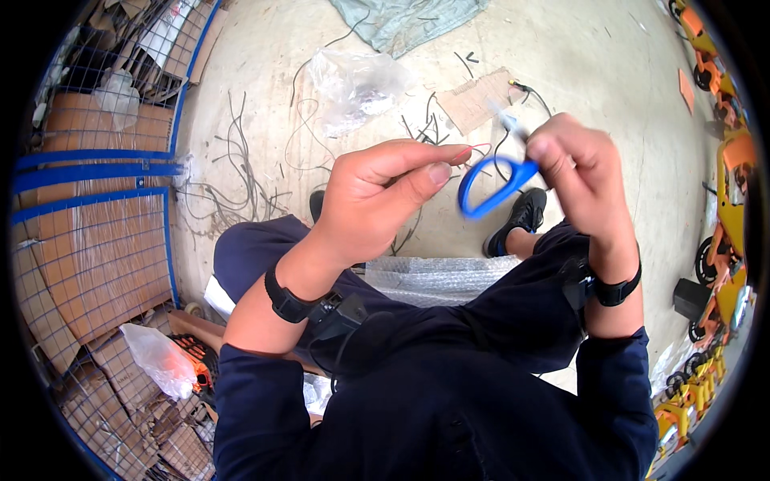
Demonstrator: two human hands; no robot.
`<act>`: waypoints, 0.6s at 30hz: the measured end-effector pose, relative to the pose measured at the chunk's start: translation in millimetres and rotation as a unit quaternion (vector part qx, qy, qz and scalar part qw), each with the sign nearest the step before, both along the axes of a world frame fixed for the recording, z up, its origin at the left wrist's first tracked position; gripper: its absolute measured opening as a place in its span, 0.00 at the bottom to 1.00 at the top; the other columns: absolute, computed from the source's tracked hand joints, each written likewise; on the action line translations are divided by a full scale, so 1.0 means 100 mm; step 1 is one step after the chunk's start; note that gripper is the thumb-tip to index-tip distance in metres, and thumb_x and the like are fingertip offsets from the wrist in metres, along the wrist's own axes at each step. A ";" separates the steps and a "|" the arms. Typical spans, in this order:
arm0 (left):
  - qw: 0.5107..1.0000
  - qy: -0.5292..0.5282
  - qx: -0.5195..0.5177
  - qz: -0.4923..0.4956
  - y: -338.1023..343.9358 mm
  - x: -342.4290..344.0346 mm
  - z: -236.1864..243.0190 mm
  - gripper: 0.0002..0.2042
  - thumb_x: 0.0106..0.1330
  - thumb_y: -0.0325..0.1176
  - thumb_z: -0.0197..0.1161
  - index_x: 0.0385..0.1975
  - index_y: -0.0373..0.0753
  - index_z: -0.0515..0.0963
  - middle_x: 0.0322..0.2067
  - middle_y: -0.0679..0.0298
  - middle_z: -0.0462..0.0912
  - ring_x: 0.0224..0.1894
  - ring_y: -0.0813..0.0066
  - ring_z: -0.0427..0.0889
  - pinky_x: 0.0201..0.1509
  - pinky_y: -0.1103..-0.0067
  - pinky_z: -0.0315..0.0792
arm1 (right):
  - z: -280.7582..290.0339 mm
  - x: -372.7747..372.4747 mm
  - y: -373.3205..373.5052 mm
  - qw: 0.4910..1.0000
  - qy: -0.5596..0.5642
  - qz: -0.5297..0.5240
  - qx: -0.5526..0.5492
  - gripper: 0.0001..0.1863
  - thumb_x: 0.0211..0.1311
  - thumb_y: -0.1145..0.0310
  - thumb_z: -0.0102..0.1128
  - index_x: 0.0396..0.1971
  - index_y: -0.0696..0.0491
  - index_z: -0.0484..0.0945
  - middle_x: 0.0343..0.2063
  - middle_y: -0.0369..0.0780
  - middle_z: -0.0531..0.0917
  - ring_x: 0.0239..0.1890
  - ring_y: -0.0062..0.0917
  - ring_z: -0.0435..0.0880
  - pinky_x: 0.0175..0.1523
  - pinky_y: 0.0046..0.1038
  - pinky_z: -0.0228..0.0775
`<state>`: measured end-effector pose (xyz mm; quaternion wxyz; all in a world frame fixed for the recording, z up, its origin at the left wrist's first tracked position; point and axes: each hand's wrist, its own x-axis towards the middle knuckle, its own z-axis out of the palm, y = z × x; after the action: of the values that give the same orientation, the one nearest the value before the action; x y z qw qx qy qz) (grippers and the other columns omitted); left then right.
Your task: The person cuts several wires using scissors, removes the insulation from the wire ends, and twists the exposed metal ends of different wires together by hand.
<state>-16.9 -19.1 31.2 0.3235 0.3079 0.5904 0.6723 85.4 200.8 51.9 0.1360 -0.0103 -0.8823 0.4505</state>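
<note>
My left hand (377, 192) is closed, thumb and index fingertip pinched on a thin wire (482, 147); a short reddish and dark end sticks out past the fingertips. My right hand (584, 172) grips a pair of scissors (520, 176) around the middle, near the pivot. The blue handle loops point toward my left hand, and the blades angle up and away, smeared by motion. From this view I cannot tell whether the handle touches the wire. Both hands are raised above my lap.
Cut dark cables (241, 160) lie scattered on the floor, with a clear plastic bag (353, 84) and a flat cardboard piece (475, 100) ahead. Bubble wrap (433, 276) lies between my legs. Blue mesh cages (100, 156) holding cardboard stand left; yellow-orange wheeled equipment (734, 176) lines the right.
</note>
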 end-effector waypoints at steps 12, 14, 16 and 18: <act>0.998 0.061 -0.003 -0.028 -0.01 0.01 0.03 0.12 0.66 0.24 0.58 0.46 0.28 0.79 0.36 0.59 0.83 0.38 0.79 0.80 0.42 0.84 0.73 | -0.04 -0.05 -0.31 0.989 0.067 0.103 0.077 0.08 0.59 0.68 0.63 0.21 0.52 0.79 0.13 0.36 0.74 0.15 0.31 0.70 0.29 0.28 0.60; 0.999 0.046 -0.009 -0.026 -0.01 0.01 0.01 0.11 0.66 0.24 0.58 0.46 0.28 0.79 0.36 0.58 0.83 0.38 0.78 0.81 0.42 0.84 0.73 | -0.04 -0.05 -0.33 0.990 0.073 0.096 0.074 0.08 0.59 0.68 0.63 0.21 0.52 0.79 0.12 0.36 0.73 0.14 0.31 0.70 0.29 0.28 0.60; 0.999 0.028 -0.019 -0.027 -0.01 0.02 0.00 0.11 0.66 0.24 0.57 0.46 0.28 0.79 0.38 0.57 0.83 0.39 0.78 0.81 0.43 0.83 0.74 | -0.05 -0.05 -0.33 0.990 0.071 0.094 0.074 0.08 0.59 0.69 0.62 0.21 0.53 0.80 0.12 0.36 0.73 0.15 0.31 0.70 0.29 0.28 0.60; 0.999 0.009 -0.033 -0.030 -0.02 0.01 0.00 0.11 0.66 0.24 0.57 0.45 0.28 0.79 0.39 0.56 0.84 0.40 0.77 0.82 0.44 0.83 0.75 | -0.05 -0.05 -0.32 0.991 0.067 0.091 0.075 0.08 0.59 0.69 0.62 0.21 0.53 0.80 0.12 0.37 0.73 0.15 0.32 0.70 0.29 0.28 0.60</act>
<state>-15.4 -21.0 31.1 0.3484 0.3210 0.6051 0.6398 80.2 168.7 46.8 0.1540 0.1106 -0.8998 0.3929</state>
